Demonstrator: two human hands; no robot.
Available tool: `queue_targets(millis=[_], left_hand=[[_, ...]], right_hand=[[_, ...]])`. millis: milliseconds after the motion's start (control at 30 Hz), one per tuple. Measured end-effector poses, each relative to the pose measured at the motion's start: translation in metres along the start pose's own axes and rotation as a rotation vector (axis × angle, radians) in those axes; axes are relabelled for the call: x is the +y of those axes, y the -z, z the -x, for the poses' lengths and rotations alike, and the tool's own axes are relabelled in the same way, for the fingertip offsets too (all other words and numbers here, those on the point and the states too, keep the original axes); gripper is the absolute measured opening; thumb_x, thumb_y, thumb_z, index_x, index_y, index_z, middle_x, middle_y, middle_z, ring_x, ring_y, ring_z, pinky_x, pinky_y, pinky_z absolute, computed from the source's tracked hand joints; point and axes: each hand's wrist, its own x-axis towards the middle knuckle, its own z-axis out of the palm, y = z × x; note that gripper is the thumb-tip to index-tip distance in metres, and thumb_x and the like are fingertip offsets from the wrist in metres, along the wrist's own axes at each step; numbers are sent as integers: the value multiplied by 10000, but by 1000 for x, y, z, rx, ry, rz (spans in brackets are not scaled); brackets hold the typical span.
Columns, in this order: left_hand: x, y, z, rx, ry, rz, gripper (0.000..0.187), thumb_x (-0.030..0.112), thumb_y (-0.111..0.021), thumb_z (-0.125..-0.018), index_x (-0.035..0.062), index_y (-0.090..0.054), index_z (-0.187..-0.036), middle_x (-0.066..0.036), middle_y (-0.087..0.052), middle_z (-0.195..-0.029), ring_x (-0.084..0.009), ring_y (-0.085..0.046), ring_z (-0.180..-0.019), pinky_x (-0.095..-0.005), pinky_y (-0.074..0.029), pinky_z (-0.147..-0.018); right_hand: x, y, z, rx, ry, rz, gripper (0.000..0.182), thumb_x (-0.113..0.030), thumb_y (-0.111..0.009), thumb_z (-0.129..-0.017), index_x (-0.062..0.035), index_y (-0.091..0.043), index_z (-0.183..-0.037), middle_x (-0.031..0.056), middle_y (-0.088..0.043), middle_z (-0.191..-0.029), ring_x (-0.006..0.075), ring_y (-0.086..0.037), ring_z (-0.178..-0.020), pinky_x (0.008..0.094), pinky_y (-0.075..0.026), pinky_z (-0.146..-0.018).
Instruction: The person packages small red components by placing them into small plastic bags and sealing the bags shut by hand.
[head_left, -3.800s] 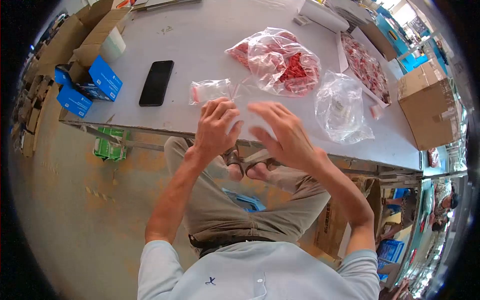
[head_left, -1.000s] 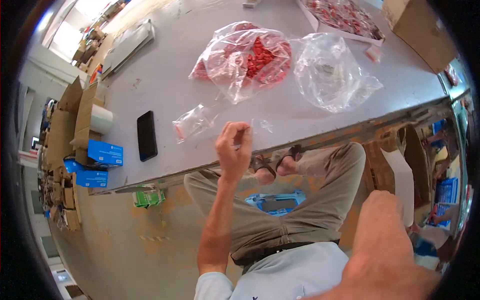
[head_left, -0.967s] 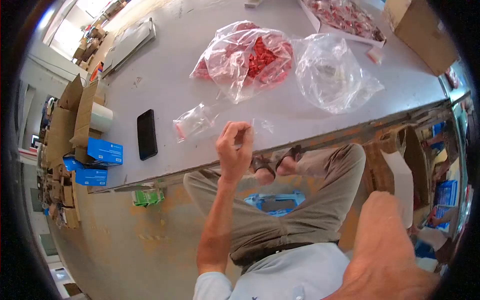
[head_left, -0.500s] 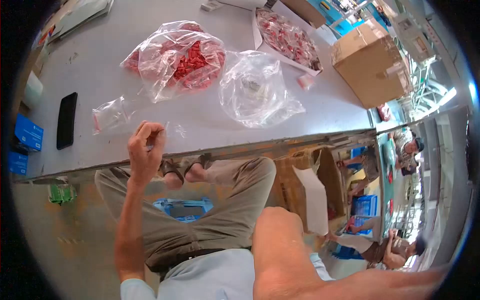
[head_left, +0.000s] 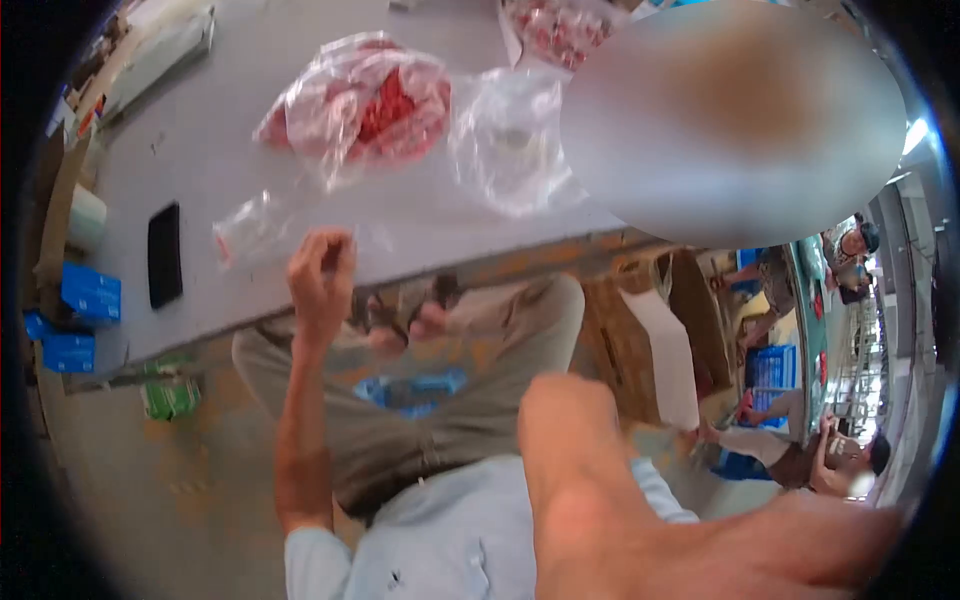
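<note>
Left hand [head_left: 320,275] hovers over the near edge of the grey table [head_left: 215,150], fingers curled and bunched together with the thumb; blur hides whether anything sits between the tips. Just beside it, towards the phone [head_left: 165,256], lies a small clear plastic bag [head_left: 250,230] with a reddish edge. Beyond the hand, a big clear bag [head_left: 350,120] spills over with small red pieces [head_left: 385,107], and right next to it sits a crumpled clear bag [head_left: 508,145]. Right arm [head_left: 575,450] looms in close, elbow bent; its hand is out of view, so no telling about those fingers. Blue boxes [head_left: 92,292] stand at the table's left end.
</note>
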Motion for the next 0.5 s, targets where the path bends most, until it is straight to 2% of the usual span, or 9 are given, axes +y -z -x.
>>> queue_targets(millis=[33,167,233,333,400,433,467,500], left_hand=[[14,2,0,-9,76,76,22,3,-669,-946,-18,-662,-947,-82,-612,-834,-152,-599,-710,-285,-492,-665],[0,-2,-14,-6,18,81,29,7,-667,-946,-20,-665,-955,-81,-612,-832,-153,-598,-720,-297,-492,-669],[5,-4,1,1,99,119,37,19,-673,-940,-16,-668,-951,-79,-616,-836,-152,-605,-732,-304,-493,-674],[1,-5,-2,6,22,56,46,23,-690,-920,-2,-690,-959,-82,-643,-840,-169,-621,-742,-310,-501,-685],[6,-5,-3,-4,73,39,65,33,-701,-912,5,-704,-971,-86,-668,-845,-184,-634,-754,-317,-507,-700],[7,-5,-5,-9,79,58,63,37,-703,-914,4,-703,-968,-92,-667,-846,-184,-638,-749,-316,-509,-696],[7,-4,-2,9,79,97,62,41,-705,-916,3,-702,-965,-98,-667,-848,-185,-641,-744,-314,-510,-693],[5,-1,3,14,88,79,62,41,-705,-916,3,-702,-965,-98,-667,-848,-185,-641,-744,-314,-510,-693]], right_hand=[[-7,-4,2,22,-2,5,79,-129,-695,-857,-108,-708,-782,55,-681,-807,150,-613,-681,364,-582,-687],[-11,16,-16,-34,125,50,103,-100,-692,-852,-118,-708,-752,42,-681,-777,135,-604,-655,349,-580,-678],[-23,14,-17,-5,142,63,119,-85,-690,-849,-123,-708,-737,35,-681,-762,128,-600,-642,341,-579,-674],[-34,-14,6,168,209,127,148,-64,-687,-845,-130,-709,-715,25,-680,-739,117,-594,-622,330,-577,-668],[-37,-51,20,366,198,137,168,-49,-685,-843,-135,-709,-700,19,-680,-724,109,-590,-609,322,-576,-664],[-60,-20,32,110,228,494,274,-153,-728,-897,-115,-663,-634,-39,-617,-597,79,-490,-526,234,-494,-619],[-26,-4,17,-81,25,410,336,-276,-668,-983,-84,-686,-708,-23,-611,-659,97,-477,-513,192,-447,-646],[-24,-5,22,-72,24,392,336,-276,-668,-983,-84,-686,-708,-23,-611,-659,97,-477,-513,192,-447,-646]])
